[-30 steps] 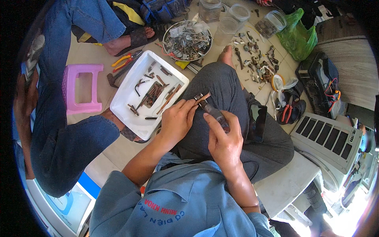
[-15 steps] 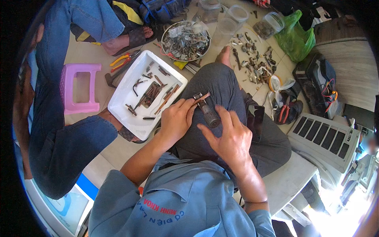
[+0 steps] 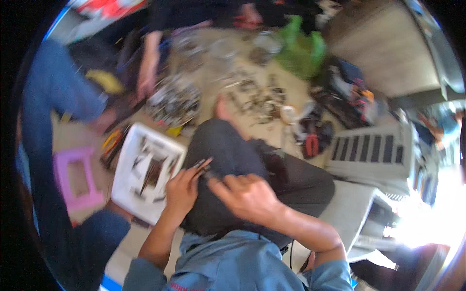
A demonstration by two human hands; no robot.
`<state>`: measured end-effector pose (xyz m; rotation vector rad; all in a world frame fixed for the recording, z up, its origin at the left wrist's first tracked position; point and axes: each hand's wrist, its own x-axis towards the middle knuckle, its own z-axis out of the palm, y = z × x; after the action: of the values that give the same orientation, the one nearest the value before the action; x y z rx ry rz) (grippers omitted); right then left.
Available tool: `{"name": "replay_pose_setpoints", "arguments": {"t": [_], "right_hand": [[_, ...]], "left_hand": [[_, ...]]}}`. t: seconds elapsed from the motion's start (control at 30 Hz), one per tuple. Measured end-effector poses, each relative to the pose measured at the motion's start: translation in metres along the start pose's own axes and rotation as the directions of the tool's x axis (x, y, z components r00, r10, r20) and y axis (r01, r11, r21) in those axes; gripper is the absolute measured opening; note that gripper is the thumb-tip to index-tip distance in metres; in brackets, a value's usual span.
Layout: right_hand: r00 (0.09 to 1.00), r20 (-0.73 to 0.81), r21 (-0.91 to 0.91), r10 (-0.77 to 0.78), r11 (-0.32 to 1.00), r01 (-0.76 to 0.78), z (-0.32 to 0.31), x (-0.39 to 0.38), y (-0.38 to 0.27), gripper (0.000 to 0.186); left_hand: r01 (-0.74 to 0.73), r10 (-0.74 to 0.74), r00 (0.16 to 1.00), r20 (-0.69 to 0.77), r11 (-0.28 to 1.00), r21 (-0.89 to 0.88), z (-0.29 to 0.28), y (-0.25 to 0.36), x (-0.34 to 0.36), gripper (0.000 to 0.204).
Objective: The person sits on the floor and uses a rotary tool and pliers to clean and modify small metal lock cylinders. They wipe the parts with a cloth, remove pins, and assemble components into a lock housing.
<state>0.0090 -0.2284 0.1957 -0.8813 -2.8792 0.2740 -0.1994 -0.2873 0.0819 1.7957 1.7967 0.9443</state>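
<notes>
**Seated worker, both hands at a small metal part over the lap**

The frame is motion-blurred; fine detail is limited.

A second person in blue trousers occupies the left side of the floor. A white louvred appliance casing lies to the right, with a green plastic bag beyond it. The worker's dark-trousered knee rises in the centre. Just left of it sits a white rectangular tray holding assorted dark metal pieces. A pink plastic stool stands further left, well apart from the tray. A round dish of metal scrap lies above the tray, near another person's forearm.

The right hand rests over the knee, fingers partly curled and spread; whether it grips anything cannot be told through the blur. The left hand is closed around a thin metal part, pinched between thumb and fingertips, its tip pointing up and right. The part sits over the lap, just beside the tray's right edge and close to the right hand's fingertips.
</notes>
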Motion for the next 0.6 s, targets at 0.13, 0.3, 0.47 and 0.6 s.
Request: {"name": "replay_pose_setpoints", "arguments": {"t": [0.13,0.3,0.47,0.6], "right_hand": [[0.997,-0.016,-0.033,-0.08,0.996,0.079,0.0,0.003,-0.003,0.033],[0.983,-0.119,0.046,0.138,0.99,-0.133,0.018,-0.006,-0.008,0.032],[0.987,-0.121,-0.02,0.11,0.993,-0.113,0.0,0.013,-0.027,0.04],[0.994,-0.094,-0.086,0.058,0.994,-0.066,0.011,0.005,-0.022,0.039]], "left_hand": [[-0.051,0.05,0.997,0.053,0.998,0.03,-0.013,-0.011,0.01,0.026],[-0.079,0.072,0.992,0.099,0.995,0.064,-0.007,-0.016,0.008,0.02],[-0.086,0.08,0.992,0.1,0.995,0.059,-0.023,-0.015,0.01,0.021],[-0.067,0.062,0.994,0.088,0.996,0.053,-0.019,-0.014,0.005,0.021]]}}
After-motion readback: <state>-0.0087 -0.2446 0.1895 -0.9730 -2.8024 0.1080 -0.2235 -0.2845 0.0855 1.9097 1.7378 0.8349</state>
